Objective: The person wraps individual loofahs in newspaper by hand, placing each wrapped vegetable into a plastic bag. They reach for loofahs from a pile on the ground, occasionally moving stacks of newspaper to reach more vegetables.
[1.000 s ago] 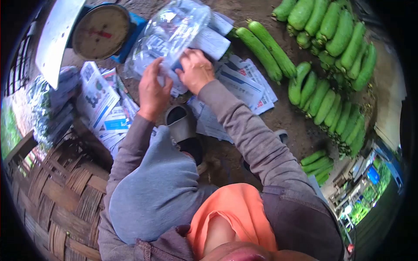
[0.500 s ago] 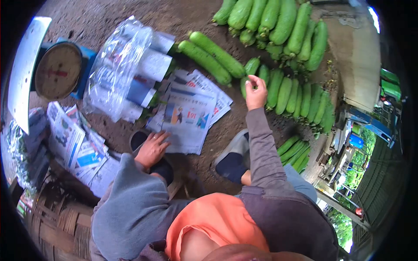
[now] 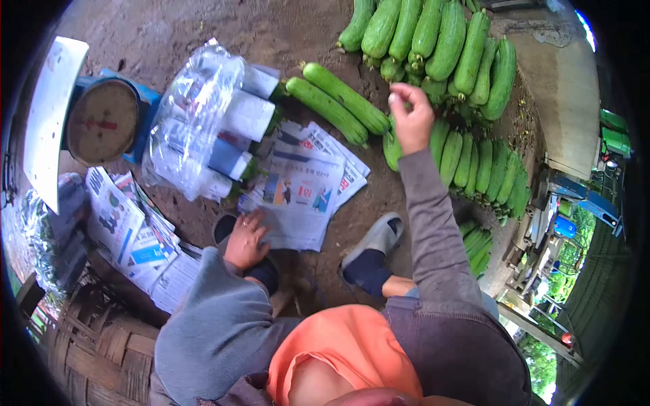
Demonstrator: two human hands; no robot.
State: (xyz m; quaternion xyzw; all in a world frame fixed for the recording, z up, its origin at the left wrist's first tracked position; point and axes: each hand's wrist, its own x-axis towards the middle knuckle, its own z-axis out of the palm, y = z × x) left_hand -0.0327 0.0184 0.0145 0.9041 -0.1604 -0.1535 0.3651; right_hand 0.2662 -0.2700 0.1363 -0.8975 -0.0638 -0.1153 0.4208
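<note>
My right hand (image 3: pixel 413 122) is stretched out above the rows of long green luffa gourds (image 3: pixel 467 159). Its fingers are loosely curved, with a gap between thumb and forefinger, and nothing shows in it. By my knee, my left hand (image 3: pixel 246 242) rests at the near-left edge of spread newspaper sheets (image 3: pixel 301 193), fingers loosely extended and holding nothing. Two luffa gourds (image 3: pixel 332 108) lie side by side on the dirt just beyond the paper. Left of them is a clear plastic bag (image 3: pixel 193 122) of gourds wrapped in newspaper, their green ends sticking out.
A blue scale (image 3: pixel 101 122) with a round dial and a pale metal pan (image 3: pixel 54 125) stands at left. More newspapers (image 3: pixel 135 237) lie below it, beside a woven bamboo basket (image 3: pixel 101 345). Larger gourds (image 3: pixel 433 47) are piled at the far side. My shoes (image 3: pixel 372 240) flank the newspaper.
My right hand has reached farther forward, toward the pile of larger gourds, its thumb and forefinger still apart. My left hand stays by the newspaper edge. The whole view has shifted slightly.
</note>
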